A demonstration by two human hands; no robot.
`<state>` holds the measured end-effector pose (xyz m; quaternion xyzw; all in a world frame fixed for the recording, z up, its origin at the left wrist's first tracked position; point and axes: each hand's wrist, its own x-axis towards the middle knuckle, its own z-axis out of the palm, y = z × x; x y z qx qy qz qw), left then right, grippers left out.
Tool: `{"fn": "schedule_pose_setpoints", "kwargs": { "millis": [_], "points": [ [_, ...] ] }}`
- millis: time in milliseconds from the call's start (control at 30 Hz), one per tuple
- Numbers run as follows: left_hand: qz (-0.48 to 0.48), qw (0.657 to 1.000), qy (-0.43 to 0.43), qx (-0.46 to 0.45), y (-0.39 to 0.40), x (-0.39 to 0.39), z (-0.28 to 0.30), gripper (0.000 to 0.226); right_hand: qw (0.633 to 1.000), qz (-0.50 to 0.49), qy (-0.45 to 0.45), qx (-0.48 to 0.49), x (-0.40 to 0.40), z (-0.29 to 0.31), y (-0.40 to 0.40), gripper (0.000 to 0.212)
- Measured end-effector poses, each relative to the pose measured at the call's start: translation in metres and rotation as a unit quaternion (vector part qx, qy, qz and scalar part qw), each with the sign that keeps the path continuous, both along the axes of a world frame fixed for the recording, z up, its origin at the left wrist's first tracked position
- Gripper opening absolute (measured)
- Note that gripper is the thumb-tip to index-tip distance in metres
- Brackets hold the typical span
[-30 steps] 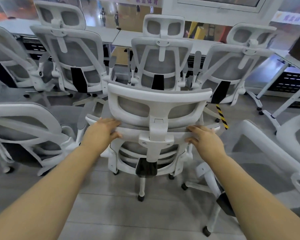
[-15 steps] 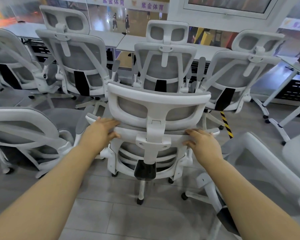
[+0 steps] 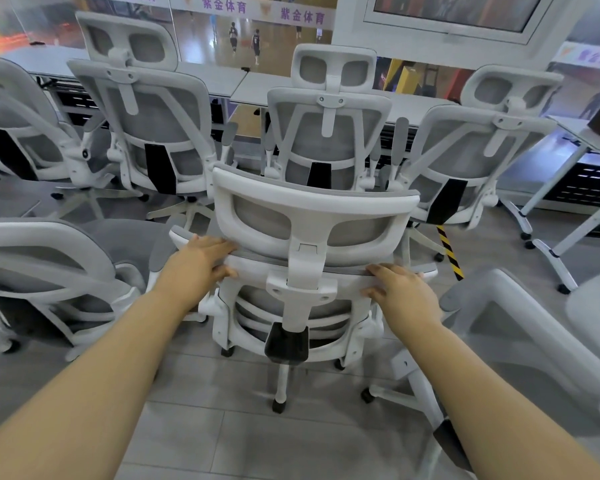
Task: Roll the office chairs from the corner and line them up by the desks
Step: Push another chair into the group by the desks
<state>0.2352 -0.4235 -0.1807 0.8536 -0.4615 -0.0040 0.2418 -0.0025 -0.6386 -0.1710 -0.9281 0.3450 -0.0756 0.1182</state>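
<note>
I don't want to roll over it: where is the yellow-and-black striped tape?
In the head view, the striped tape lies on the floor right of centre, just beyond the right hand, beneath the right-most chair at the desks.

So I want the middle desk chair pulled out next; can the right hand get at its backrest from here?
Probably not: the right hand rests on the near chair, which stands squarely between the person and the middle chair, close against it.

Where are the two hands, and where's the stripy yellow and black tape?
left hand point(image 3: 198, 263), head view, on its back.
right hand point(image 3: 400, 294), head view, on its back.
yellow and black tape point(image 3: 449, 251), head view, mid-strip on the floor.
</note>
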Motion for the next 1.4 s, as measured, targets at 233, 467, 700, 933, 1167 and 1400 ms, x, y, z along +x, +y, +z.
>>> {"fn": "schedule_pose_setpoints", "kwargs": {
  "millis": [233, 467, 700, 933, 1167, 1400],
  "points": [
    [0.012, 1.000, -0.003, 0.012, -0.007, -0.006, 0.004, 0.038, 1.000, -0.014, -0.002, 0.004, -0.004, 0.001, -0.005, 0.039],
    [-0.001, 1.000, -0.019, -0.006, -0.010, -0.016, 0.003, 0.036, 1.000, -0.023, 0.002, 0.001, -0.010, -0.001, -0.012, 0.037],
    [-0.002, 1.000, -0.009, -0.008, -0.014, -0.020, 0.002, 0.038, 1.000, -0.014, -0.009, 0.002, -0.016, 0.000, -0.013, 0.038],
    [-0.009, 0.999, -0.018, 0.028, -0.018, -0.021, 0.000, 0.042, 1.000, -0.004, 0.007, 0.005, -0.018, 0.007, -0.018, 0.040],
    [0.034, 0.994, -0.020, 0.101, -0.020, -0.033, 0.017, 0.045, 0.996, 0.046, 0.076, -0.018, -0.017, 0.021, -0.018, 0.046],
    [0.092, 0.975, -0.023, 0.199, -0.008, -0.061, 0.042, 0.042, 0.980, 0.092, 0.176, 0.019, -0.033, 0.059, -0.018, 0.059]
  ]
}}
